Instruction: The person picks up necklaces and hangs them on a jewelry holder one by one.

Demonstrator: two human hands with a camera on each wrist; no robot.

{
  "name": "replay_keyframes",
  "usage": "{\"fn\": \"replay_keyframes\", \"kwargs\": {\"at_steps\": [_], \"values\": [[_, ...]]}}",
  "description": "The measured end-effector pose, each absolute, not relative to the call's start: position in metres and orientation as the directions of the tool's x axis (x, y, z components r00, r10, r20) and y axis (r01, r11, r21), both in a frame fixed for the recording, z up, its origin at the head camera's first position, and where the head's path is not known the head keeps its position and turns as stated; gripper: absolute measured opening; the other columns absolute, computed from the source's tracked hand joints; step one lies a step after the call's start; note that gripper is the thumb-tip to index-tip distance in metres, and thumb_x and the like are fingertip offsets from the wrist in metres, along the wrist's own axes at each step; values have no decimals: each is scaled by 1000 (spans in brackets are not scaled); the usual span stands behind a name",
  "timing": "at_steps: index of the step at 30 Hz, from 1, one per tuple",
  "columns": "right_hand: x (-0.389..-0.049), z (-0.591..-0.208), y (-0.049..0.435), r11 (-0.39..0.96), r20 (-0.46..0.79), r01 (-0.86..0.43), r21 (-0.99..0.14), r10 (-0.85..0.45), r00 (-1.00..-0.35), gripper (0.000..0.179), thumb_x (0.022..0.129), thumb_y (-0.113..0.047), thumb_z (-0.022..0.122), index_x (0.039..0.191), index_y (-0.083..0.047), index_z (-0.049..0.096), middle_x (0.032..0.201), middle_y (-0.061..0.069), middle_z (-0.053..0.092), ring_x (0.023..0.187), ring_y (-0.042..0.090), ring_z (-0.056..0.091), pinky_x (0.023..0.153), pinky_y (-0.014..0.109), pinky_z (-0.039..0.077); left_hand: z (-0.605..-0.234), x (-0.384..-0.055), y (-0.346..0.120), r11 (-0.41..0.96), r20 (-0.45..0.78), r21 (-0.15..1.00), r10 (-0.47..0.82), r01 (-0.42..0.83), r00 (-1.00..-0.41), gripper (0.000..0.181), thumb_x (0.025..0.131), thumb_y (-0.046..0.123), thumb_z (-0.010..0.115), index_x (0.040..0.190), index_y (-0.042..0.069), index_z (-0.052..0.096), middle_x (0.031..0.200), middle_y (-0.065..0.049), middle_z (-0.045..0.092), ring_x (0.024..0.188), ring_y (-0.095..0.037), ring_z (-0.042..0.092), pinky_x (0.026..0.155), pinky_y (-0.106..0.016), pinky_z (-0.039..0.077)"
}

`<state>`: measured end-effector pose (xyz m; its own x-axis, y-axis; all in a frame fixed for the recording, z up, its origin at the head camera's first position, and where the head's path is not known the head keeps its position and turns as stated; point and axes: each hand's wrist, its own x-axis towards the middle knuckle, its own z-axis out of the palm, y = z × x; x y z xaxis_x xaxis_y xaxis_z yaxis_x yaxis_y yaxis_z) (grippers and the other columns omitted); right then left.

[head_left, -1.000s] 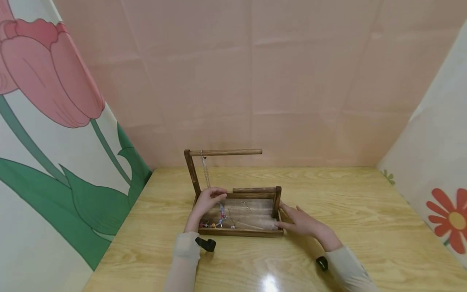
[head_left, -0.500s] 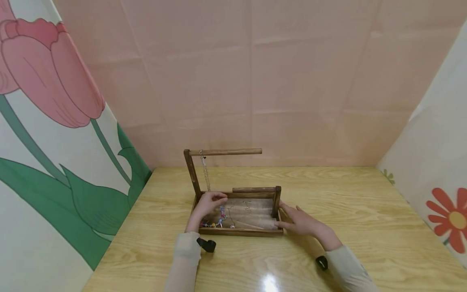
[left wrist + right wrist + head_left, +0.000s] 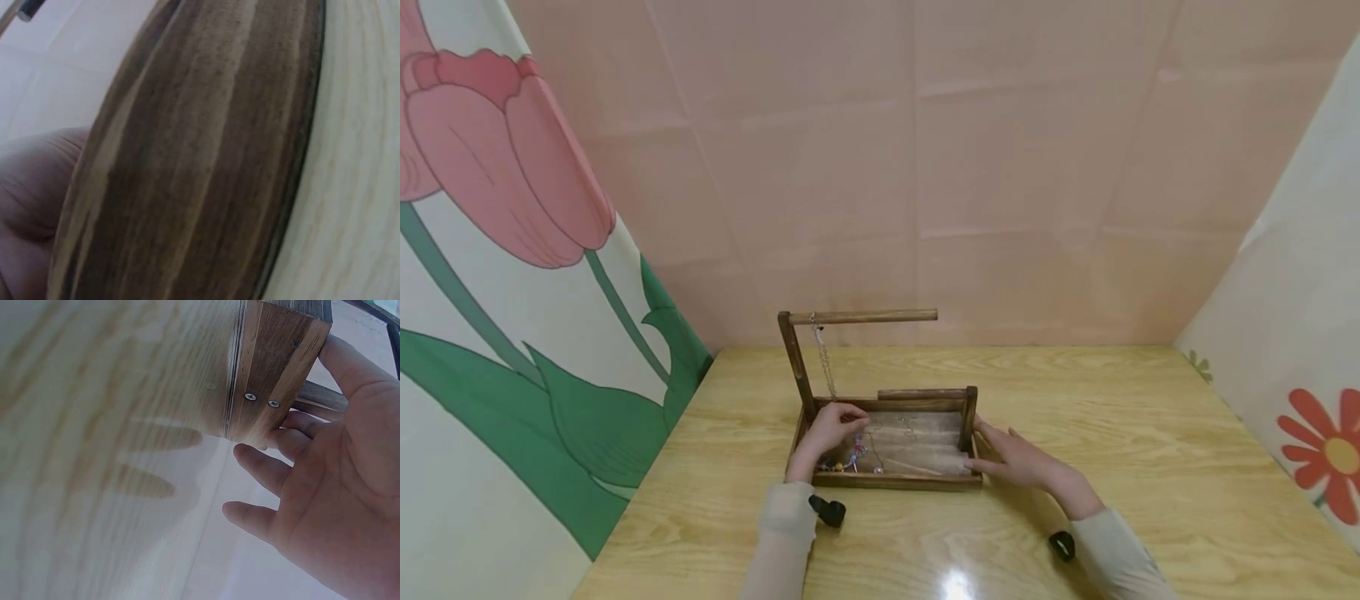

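Observation:
A dark brown wooden jewelry stand (image 3: 895, 482) has a shallow tray base, a tall post with a long bar, and a lower bar. My left hand (image 3: 831, 427) is over the tray's left part, thumb and forefinger tips close together beside a thin chain necklace (image 3: 874, 450); I cannot tell whether they pinch it. A colourful beaded bracelet (image 3: 853, 460) lies in the tray near that hand. My right hand (image 3: 1018, 462) holds the stand's right end, thumb over the rim and fingers outside; in the right wrist view its ring and little fingers (image 3: 253, 519) are spread.
A silvery chain (image 3: 823, 358) hangs from the tall upper bar (image 3: 880, 317), near its post. Another fine chain (image 3: 906, 427) lies in the tray's right half. The lower bar (image 3: 925, 393) runs along the tray's back. The stand sits on a wood-grain table (image 3: 1075, 400) before a pink backdrop.
My left hand has come down from the tray's back edge to a place lower over the tray. My right hand has stayed at the stand's right end.

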<state>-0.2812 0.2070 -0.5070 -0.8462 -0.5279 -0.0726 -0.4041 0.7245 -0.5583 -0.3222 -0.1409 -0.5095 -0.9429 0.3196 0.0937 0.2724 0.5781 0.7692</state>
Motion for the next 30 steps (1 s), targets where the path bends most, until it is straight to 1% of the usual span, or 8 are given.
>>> {"fn": "replay_keyframes", "kwargs": {"at_steps": [4,7,9,16,22,30], "values": [[-280,-508,207,721,-73,-400,-565,-527,-847,83,91,-50,51,147,-1,14,151,19,22,136,36,25,111,60,5,-513,-322,-136,629,84,732,298,262,-951,22,91,19,60,103,3,69,94,-9,69,71,-12,58,60,-26,49],[-279,-507,207,719,-74,-400,-568,-529,-846,83,91,-50,51,147,-2,14,151,19,22,136,35,26,112,59,5,-514,-321,-132,663,82,705,277,252,-957,20,91,21,61,100,7,70,96,-7,69,73,-12,59,64,-28,49],[-279,-507,207,719,-74,-400,-568,-529,-846,83,91,-50,51,147,-2,14,150,19,23,136,35,27,112,59,5,-514,-320,-129,676,86,692,270,252,-959,18,90,21,61,98,7,70,94,-7,69,71,-12,58,63,-28,49],[-279,-505,207,715,-77,-390,-581,-525,-848,82,92,-48,51,148,-2,13,150,19,22,136,37,25,112,59,5,-513,-317,-120,689,109,687,217,231,-970,16,87,21,66,89,5,71,82,-6,68,57,-9,53,53,-26,46],[-279,-505,206,715,-80,-385,-584,-523,-849,82,92,-48,51,148,-1,12,151,19,20,137,37,22,112,59,4,-516,-318,-119,688,87,702,173,184,-981,17,85,24,68,85,7,70,75,-4,66,55,-9,52,52,-25,45],[-278,-506,206,709,-59,-403,-579,-530,-846,81,92,-47,51,147,-1,14,151,19,21,137,37,24,111,60,5,-522,-317,-114,691,143,687,170,222,-975,14,82,20,71,78,6,68,74,-3,65,58,-9,51,53,-24,44]]}}
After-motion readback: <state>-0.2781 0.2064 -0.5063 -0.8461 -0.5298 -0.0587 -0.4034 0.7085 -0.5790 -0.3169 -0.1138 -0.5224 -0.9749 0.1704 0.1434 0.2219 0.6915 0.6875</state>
